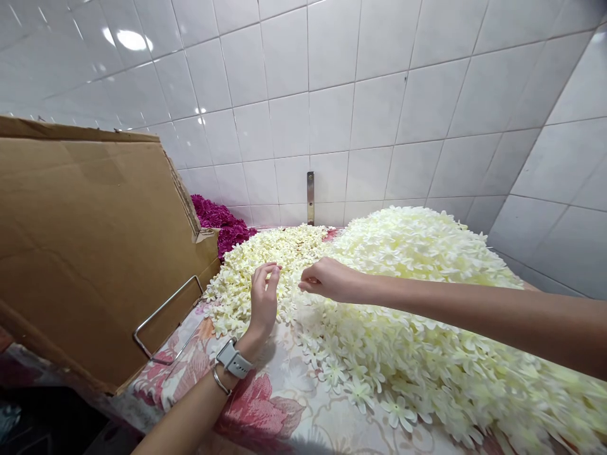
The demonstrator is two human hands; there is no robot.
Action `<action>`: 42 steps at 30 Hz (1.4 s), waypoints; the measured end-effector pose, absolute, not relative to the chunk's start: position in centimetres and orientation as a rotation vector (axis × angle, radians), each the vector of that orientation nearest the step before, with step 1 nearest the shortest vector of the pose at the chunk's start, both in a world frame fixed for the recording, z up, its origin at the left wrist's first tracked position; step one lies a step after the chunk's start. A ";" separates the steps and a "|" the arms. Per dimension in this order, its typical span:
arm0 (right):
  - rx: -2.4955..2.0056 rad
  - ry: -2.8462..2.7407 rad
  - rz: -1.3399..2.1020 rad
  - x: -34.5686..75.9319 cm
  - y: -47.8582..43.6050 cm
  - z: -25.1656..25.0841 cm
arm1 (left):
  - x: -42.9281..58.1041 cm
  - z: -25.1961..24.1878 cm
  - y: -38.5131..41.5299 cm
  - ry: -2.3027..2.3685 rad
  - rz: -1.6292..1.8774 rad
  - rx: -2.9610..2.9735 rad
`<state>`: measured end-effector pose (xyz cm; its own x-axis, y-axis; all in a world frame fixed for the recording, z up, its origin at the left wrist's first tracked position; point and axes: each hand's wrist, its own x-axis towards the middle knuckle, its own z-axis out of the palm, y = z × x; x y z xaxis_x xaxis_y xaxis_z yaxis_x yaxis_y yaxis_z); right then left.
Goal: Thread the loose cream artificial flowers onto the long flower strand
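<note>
A large heap of small cream-white artificial flowers (417, 278) covers a table with a floral cloth (265, 404). My left hand (263, 297), with a grey watch and a bangle at the wrist, rests on the flowers at the heap's left part, fingers curled inward with tips together. My right hand (327, 279) reaches across from the right and hovers just above the flowers, fingers pinched together. What either hand pinches is too small to make out. The hands are a short gap apart.
A big brown cardboard sheet (85, 240) leans at the left, with a bent metal wire handle (165, 319) against it. A clump of purple flowers (220, 221) lies behind it. White tiled walls close the back and right; a metal bracket (310, 197) is on the wall.
</note>
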<state>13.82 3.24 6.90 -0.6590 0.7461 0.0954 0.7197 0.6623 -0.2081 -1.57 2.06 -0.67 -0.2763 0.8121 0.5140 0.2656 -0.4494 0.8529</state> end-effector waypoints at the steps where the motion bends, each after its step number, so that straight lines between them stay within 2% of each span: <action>1: -1.183 -2.700 0.246 13.9 3.2 7.0 | -1.6 -0.7 2.1 1.331 1.776 1.557; 14: -1.194 -2.589 0.608 15.2 3.8 7.1 | -1.5 -0.7 2.2 1.340 1.779 1.544; 24: -1.233 -2.507 0.501 14.7 3.8 6.9 | -1.6 -0.8 2.4 1.335 1.770 1.565; 34: -1.187 -2.482 0.545 14.6 4.3 6.7 | -1.4 -0.7 2.3 1.343 1.794 1.595; 40: -1.054 -2.520 0.492 15.4 4.0 7.9 | -1.6 1.9 1.0 1.334 1.887 1.580; 42: -1.014 -2.525 0.466 16.2 3.7 8.5 | -1.1 3.6 0.3 1.319 1.817 1.605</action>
